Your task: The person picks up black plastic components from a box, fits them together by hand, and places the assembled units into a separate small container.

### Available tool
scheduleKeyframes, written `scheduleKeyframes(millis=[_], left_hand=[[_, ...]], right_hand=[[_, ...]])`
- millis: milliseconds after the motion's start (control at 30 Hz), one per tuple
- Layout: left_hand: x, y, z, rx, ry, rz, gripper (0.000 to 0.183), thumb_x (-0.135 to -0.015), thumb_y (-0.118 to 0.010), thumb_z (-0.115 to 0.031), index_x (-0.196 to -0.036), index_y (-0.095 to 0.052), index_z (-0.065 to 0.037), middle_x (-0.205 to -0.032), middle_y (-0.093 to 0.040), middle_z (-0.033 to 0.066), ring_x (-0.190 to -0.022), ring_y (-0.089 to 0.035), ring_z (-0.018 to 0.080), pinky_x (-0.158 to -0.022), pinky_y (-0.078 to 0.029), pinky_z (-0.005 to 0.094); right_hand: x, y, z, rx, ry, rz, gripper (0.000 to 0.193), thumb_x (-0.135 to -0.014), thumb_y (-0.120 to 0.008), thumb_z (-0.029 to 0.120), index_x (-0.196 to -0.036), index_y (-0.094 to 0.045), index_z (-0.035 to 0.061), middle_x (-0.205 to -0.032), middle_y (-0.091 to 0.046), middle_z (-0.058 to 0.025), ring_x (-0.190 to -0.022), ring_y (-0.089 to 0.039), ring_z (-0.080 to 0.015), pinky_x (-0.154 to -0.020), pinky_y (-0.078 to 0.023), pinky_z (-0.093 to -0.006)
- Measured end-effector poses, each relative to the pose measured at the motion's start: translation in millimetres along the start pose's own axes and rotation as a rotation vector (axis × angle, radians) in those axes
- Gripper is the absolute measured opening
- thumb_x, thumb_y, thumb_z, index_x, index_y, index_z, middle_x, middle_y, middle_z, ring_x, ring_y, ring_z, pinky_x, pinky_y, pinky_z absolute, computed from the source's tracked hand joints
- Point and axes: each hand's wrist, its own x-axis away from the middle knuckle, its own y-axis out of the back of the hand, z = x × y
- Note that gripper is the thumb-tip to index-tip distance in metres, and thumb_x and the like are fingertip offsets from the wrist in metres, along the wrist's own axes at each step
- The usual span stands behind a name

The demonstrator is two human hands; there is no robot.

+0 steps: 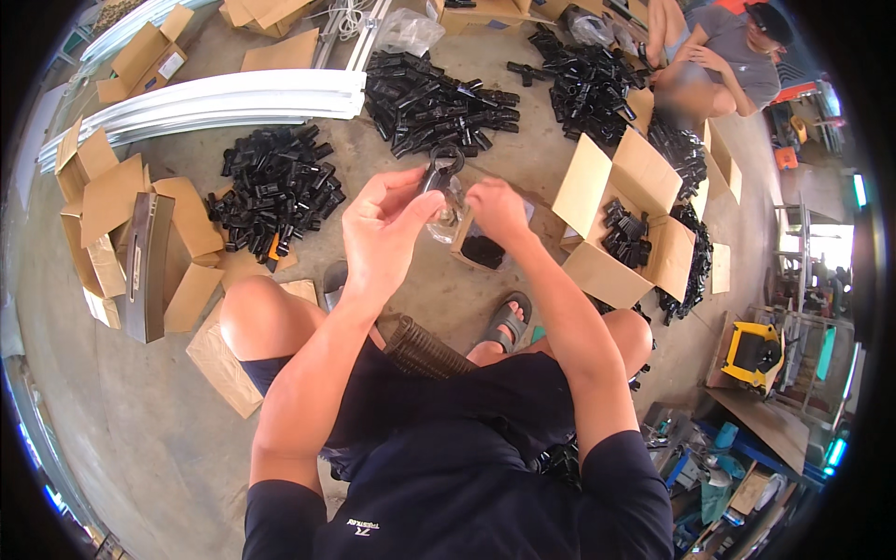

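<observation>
My left hand (381, 233) is raised in front of me, its thumb and fingers closed round a black ring-ended fitting (455, 157). The ring sticks up past the fingertips. Just right of it is my right hand (502, 209), fingers curled in a pinch; whether anything small is in them I cannot make out. A clear plastic piece (444, 228) shows between and below the hands; I cannot tell whether it is held or lies beyond. Under my right hand, a small open box (460, 245) has dark small parts in it.
Heaps of black fittings lie left (280, 187), ahead (429, 103) and far right (593, 84). An open carton (583, 177) with black pieces stands right; more cartons (182, 219) are left. White metal rails (224, 96) lie beyond. Another person (737, 56) sits at the upper right.
</observation>
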Motion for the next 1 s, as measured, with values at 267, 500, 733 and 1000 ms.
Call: scheduleKeyframes(millis=[267, 500, 733, 1000], left_hand=[[-10.5, 5.4, 6.6, 0.22, 0.071, -0.122, 0.028, -0.097, -0.068, -0.001, -0.124, -0.062, 0.001, -0.11, -0.074, 0.02, -0.092, -0.074, 0.0252, -0.084, -0.062, 0.0361], [-28.0, 9.7, 17.5, 0.237, 0.107, -0.142, 0.028, -0.098, -0.068, -0.004, -0.125, -0.061, -0.001, -0.111, -0.074, 0.0203, -0.094, -0.074, 0.0268, -0.085, -0.062, 0.0383], [-33.0, 12.3, 17.7, 0.253, 0.099, -0.158, 0.027, -0.099, -0.067, -0.004, -0.125, -0.061, -0.001, -0.112, -0.074, 0.0206, -0.095, -0.074, 0.0277, -0.085, -0.062, 0.0388], [-17.5, 18.5, 17.0, 0.221, 0.042, -0.192, 0.028, -0.097, -0.067, -0.004, -0.125, -0.06, 0.0, -0.111, -0.073, 0.0192, -0.094, -0.074, 0.0284, -0.083, -0.063, 0.0405]], right_hand=[[-25.9, -137.7, -9.0, 0.551, 0.075, 0.446, 0.023, -0.091, -0.059, 0.021, -0.093, -0.081, 0.0163, -0.098, -0.077, -0.0053, -0.106, -0.065, -0.0246, -0.093, -0.038, -0.0446], [-28.3, -166.4, -6.7, 0.585, -0.048, 0.457, 0.022, -0.091, -0.06, 0.021, -0.09, -0.082, 0.0186, -0.089, -0.078, -0.003, -0.099, -0.067, -0.0245, -0.095, -0.033, -0.0488], [-21.3, -161.3, -1.5, 0.636, -0.116, 0.453, 0.023, -0.094, -0.059, 0.022, -0.095, -0.082, 0.0175, -0.094, -0.077, -0.0052, -0.104, -0.064, -0.0268, -0.1, -0.03, -0.0531], [-15.6, -165.6, -10.4, 0.644, -0.024, 0.395, 0.026, -0.093, -0.058, 0.021, -0.101, -0.08, 0.0111, -0.103, -0.077, -0.0088, -0.11, -0.066, -0.0301, -0.108, -0.03, -0.0597]])
